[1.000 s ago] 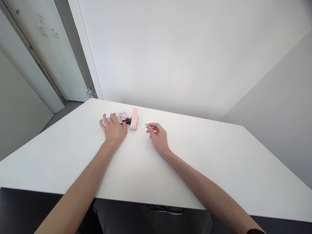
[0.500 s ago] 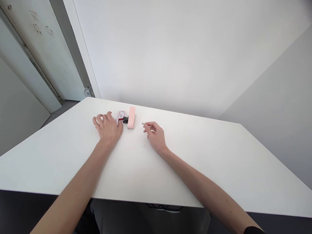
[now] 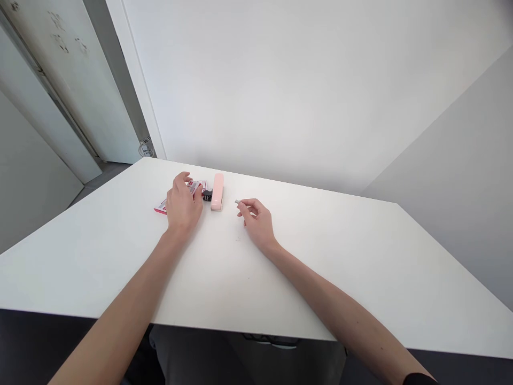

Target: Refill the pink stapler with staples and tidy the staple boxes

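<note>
My left hand [image 3: 183, 206] is closed around a small red-and-white box [image 3: 194, 186], thumb on its right side and fingers at its far end. Partly hidden by that hand, a flat red-edged white packet [image 3: 161, 208] lies on the table to its left. Another white box with red print [image 3: 204, 185] is just behind the held one. Beside the thumb sit a black binder clip [image 3: 207, 196] and, touching or very near it, a pink stapler [image 3: 217, 191]. To the stapler's right, my right hand [image 3: 257, 222] pinches a small grey strip of staples [image 3: 238, 201] between thumb and index finger.
A white table [image 3: 320, 256] carries all these things, with a few tiny specks in front of my right hand. Its far edge runs along a white wall [image 3: 272, 96]. Beyond its left corner, a small wire-like object [image 3: 146, 147] is near the floor.
My left hand has gone from spread fingers to a grip on the small box, which now shows tilted and lifted at one end. The right hand keeps its pinch, nearly still.
</note>
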The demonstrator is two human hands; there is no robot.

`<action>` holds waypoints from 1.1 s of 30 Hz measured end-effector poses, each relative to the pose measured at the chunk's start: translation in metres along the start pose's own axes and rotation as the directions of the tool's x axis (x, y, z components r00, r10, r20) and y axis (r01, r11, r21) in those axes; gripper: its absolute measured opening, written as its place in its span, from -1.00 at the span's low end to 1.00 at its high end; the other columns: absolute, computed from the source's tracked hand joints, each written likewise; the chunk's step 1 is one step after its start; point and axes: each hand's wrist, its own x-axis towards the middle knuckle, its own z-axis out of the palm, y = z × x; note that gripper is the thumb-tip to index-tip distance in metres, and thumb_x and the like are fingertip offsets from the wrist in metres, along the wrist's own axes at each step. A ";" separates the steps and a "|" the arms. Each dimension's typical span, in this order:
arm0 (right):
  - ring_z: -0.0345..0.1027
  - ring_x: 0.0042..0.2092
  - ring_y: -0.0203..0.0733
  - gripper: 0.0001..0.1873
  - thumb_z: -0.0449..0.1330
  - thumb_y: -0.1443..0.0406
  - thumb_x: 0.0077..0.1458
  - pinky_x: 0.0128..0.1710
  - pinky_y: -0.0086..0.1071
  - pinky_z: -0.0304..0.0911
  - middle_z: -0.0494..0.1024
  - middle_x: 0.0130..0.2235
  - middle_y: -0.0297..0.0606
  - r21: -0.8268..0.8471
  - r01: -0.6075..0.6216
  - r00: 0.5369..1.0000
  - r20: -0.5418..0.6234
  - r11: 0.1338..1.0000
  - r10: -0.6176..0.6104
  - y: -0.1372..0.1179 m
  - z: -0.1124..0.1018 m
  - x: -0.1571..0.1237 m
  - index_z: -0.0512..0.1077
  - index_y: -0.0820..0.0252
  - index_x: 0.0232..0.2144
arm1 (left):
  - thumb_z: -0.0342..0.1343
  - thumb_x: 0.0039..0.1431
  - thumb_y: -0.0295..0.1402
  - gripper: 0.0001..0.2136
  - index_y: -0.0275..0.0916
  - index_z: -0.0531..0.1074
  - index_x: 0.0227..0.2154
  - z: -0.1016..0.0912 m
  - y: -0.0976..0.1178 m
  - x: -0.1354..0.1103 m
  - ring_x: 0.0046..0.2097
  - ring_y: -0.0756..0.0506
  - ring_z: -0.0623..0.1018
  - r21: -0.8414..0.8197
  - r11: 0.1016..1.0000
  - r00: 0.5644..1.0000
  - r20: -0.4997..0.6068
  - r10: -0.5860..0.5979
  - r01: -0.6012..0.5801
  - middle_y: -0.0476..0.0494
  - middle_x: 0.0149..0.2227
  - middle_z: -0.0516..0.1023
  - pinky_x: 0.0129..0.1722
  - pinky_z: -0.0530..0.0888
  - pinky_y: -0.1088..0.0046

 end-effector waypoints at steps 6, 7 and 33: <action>0.55 -0.22 -0.19 -0.69 0.27 0.00 0.23 -0.41 -0.38 0.36 0.65 -0.10 -0.22 0.048 -0.023 1.000 -0.011 0.999 0.024 0.004 -0.002 0.003 0.54 0.08 -0.19 | 0.01 0.43 0.01 -0.65 -0.16 0.48 -0.06 0.003 0.026 -0.006 -0.32 -0.06 0.56 -0.507 0.848 0.988 0.092 -0.124 0.154 -0.18 -0.10 0.60 -0.30 0.46 0.36; 0.56 -0.22 -0.19 -0.69 0.27 0.01 0.23 -0.42 -0.38 0.36 0.65 -0.10 -0.22 0.055 -0.025 1.000 -0.014 0.998 0.026 0.004 -0.002 0.003 0.54 0.08 -0.19 | 0.03 0.41 0.04 -0.64 -0.16 0.49 -0.16 0.004 0.028 -0.007 -0.38 -0.04 0.53 -0.566 0.799 0.979 0.145 -0.146 0.203 -0.16 -0.16 0.61 -0.38 0.43 0.38; 0.49 -0.30 -0.27 -0.69 0.31 0.03 0.21 -0.46 -0.42 0.28 0.63 -0.17 -0.24 0.125 -0.002 0.999 0.047 0.992 -0.004 0.007 -0.004 0.003 0.54 0.12 -0.19 | 0.38 0.13 -0.13 -0.72 -0.23 0.50 -0.41 0.009 0.023 -0.003 -0.45 0.00 0.47 -0.742 0.450 0.852 0.320 -0.414 0.497 -0.02 -0.48 0.48 -0.38 0.49 0.44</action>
